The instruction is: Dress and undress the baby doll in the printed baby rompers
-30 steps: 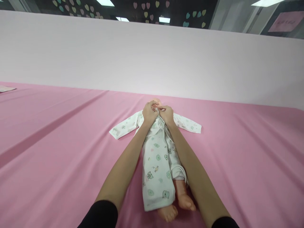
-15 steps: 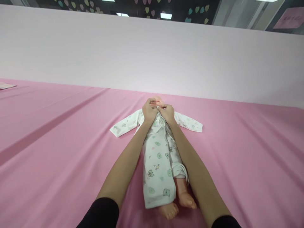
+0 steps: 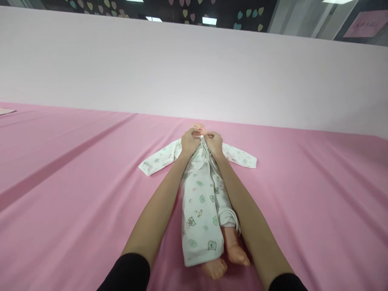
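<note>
A baby doll (image 3: 198,127) lies on its back on a pink sheet, head away from me and bare feet towards me. It wears a white, printed baby outfit (image 3: 202,218) with both sleeves spread sideways. My left hand (image 3: 190,142) is closed on the left side of the collar, below the doll's chin. Pinched at the collar's right side is my right hand (image 3: 214,144), close beside the left. Between them a small pale spot of the neckline shows. The fingertips are partly hidden, and the front edge runs down from the neck.
The pink sheet (image 3: 91,182) spreads with folds on both sides of the doll. Behind it stands a white wall panel (image 3: 194,72). A flat pale item (image 3: 6,111) lies at the far left edge. Heart shapes show on dark glass above the panel.
My hands have parted slightly at the collar, the right one shifting a little to the right, so more of the neckline shows between them. The doll stays in place.
</note>
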`<state>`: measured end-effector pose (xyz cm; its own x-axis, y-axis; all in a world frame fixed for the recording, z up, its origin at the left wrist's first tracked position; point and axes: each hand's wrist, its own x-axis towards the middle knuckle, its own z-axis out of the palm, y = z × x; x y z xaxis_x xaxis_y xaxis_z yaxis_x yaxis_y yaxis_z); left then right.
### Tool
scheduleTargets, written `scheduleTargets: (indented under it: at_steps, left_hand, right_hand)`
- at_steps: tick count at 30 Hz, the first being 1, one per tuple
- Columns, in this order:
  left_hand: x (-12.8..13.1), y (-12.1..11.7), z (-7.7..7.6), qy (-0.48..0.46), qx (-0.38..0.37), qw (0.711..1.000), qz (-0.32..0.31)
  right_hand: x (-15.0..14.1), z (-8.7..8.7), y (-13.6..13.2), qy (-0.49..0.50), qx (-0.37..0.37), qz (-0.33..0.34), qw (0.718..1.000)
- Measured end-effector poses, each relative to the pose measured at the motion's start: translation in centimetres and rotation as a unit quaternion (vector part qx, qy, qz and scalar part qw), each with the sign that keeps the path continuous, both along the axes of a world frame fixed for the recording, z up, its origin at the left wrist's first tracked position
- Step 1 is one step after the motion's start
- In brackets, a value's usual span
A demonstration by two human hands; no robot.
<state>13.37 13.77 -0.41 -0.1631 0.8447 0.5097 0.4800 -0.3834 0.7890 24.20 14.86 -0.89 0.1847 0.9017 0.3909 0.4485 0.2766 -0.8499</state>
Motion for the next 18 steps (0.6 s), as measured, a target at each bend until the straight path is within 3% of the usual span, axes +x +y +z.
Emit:
scheduleTargets:
  at_steps: [4,7,11,14,18]
  left_hand:
    - [0.1,0.0,0.0,0.036,-0.005,0.999,-0.010]
    - [0.1,-0.6,0.8,0.161,0.002,0.986,0.029]
    - [-0.6,-2.0,2.9,0.293,-0.037,0.953,0.065]
    - [-1.3,-3.1,4.3,0.299,-0.098,0.949,0.009]
    - [-1.6,-3.7,4.9,0.303,-0.122,0.942,-0.079]
  right_hand:
    - [-0.2,0.2,-0.5,-0.093,0.018,0.005,0.995]
    - [0.0,0.7,-0.7,-0.159,0.021,0.038,0.986]
    - [1.1,2.5,-1.5,-0.172,-0.034,0.109,0.978]
    - [2.1,4.2,-2.7,-0.186,-0.069,0.161,0.967]
    - [2.3,5.4,-3.9,-0.273,-0.083,0.143,0.948]
